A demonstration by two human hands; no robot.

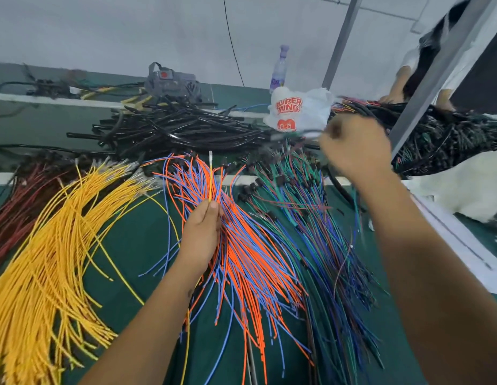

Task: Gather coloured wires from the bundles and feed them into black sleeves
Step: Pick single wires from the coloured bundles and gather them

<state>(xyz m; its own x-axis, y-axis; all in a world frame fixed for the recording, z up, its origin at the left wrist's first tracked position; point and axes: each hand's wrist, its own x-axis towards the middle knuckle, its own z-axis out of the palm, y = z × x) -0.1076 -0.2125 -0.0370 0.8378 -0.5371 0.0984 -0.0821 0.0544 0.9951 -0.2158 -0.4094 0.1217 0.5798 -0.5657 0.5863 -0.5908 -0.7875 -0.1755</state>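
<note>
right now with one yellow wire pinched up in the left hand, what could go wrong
1. The left hand pinches the yellow wire just above the orange and blue bundle; loose strands could snag and lift along.
2. The right hand is blurred, reaching toward the black sleeves; it might grab several.

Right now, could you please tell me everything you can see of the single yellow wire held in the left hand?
The yellow wire is thin, with yellow plastic-looking insulation and a small pale metal-looking terminal at its top end. It stands nearly upright, rising from the left hand, which pinches it between thumb and fingers. Below the hand it seems to run on down past the forearm towards the near edge. It is held above the orange and blue wires on the green table, apart from the yellow bundle to the left.
</note>
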